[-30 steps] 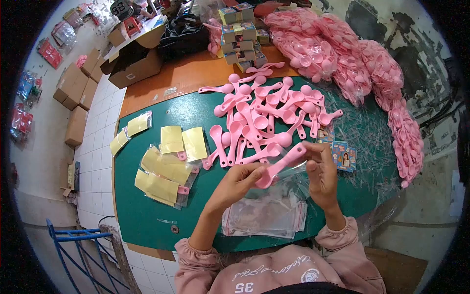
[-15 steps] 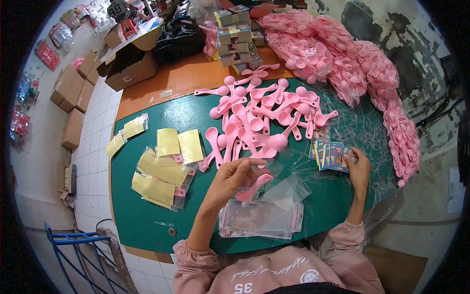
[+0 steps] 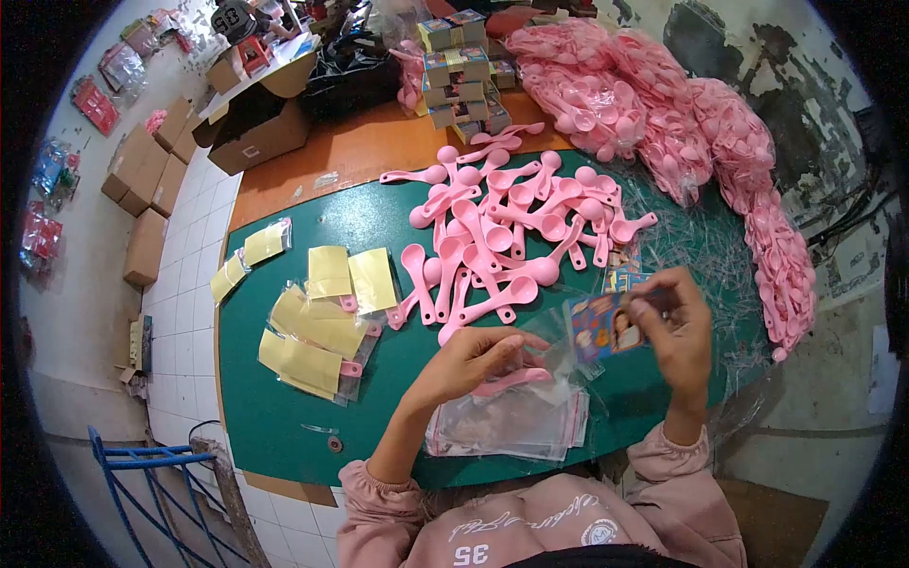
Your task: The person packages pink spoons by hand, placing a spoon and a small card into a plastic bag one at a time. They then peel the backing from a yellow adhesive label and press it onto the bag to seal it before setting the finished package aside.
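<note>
My left hand (image 3: 473, 364) is closed on a clear plastic bag (image 3: 547, 331) with a pink spoon (image 3: 511, 381) in it. Pinched in my right hand (image 3: 670, 327) is a colourful printed card (image 3: 601, 327), held at the mouth of that bag. Below my left hand lies a stack of empty clear bags (image 3: 507, 426). Loose pink spoons (image 3: 492, 227) are heaped on the green table top (image 3: 379, 431). More printed cards (image 3: 623, 270) lie partly hidden behind my right hand. On the left are bags with yellow cards (image 3: 317, 331) and pink handles showing.
Large bags of pink spoons (image 3: 653, 123) line the back right edge. Bundled card stacks (image 3: 454, 76) stand at the back, near an open cardboard box (image 3: 256, 128) and a black bag (image 3: 350, 76). A person in a cap (image 3: 232, 19) is at the far left back.
My right hand has lifted a card and brought it left to the bag. My left hand has shifted slightly right and down, with the spoon in the bag now lying flatter.
</note>
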